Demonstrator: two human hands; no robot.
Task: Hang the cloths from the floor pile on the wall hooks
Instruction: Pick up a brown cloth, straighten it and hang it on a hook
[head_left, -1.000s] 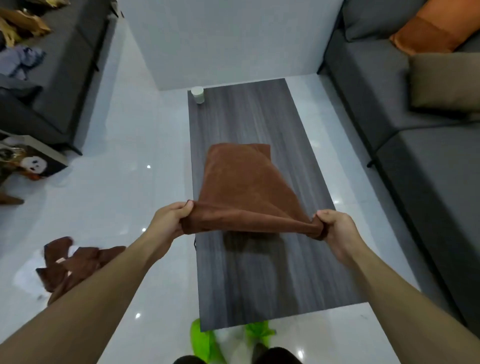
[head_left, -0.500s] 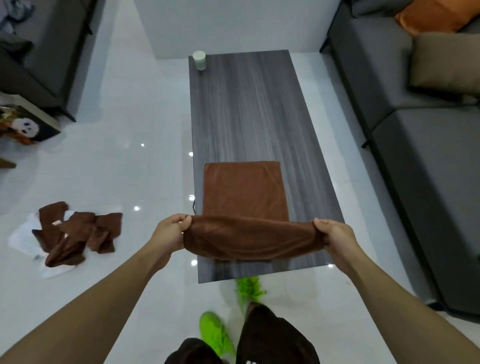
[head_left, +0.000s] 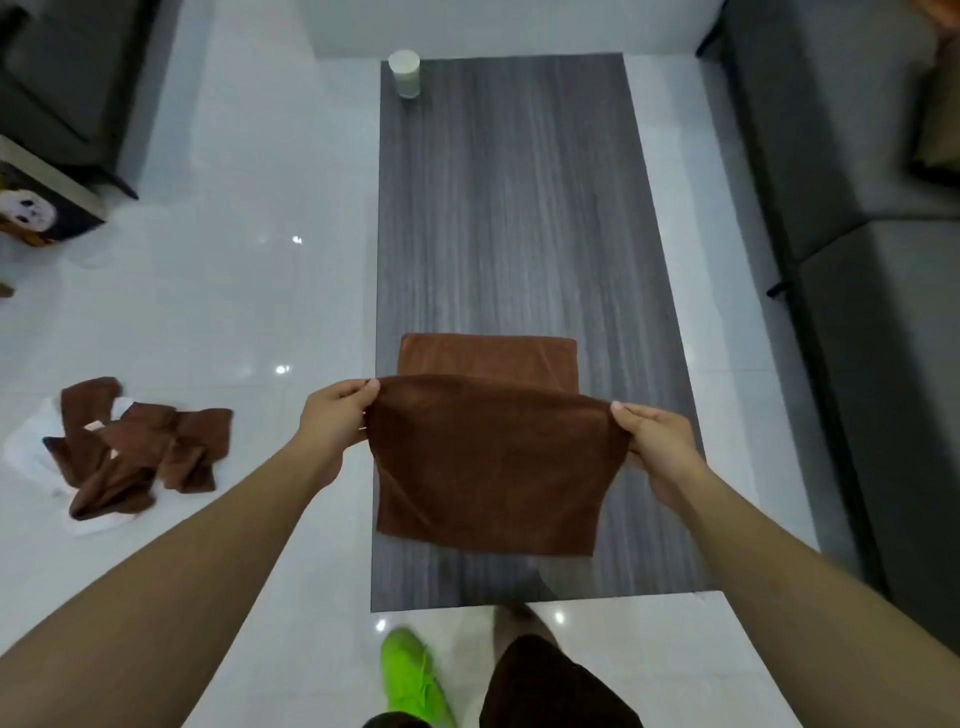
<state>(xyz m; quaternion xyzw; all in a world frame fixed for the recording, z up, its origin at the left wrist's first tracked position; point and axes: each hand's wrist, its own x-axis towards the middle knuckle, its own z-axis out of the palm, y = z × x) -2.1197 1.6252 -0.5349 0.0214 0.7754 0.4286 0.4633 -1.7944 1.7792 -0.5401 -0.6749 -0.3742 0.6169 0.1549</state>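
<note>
Cloth stretched between both hands above near end of table. Left hand pinches one top corner, right hand pinches other; far part lies flat on table beyond hands, near part hangs below them. Pile on floor, well left of left hand. No hooks in view. Step: cloth in hand, not yet hung. Next move probably: lift clear, carry to wall, find hook.

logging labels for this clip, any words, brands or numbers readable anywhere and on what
None can be read.
The box at the left edge carries a panda-like picture, no legible lettering.
The white cylinder on the table and the brown cloth show no print.
</note>
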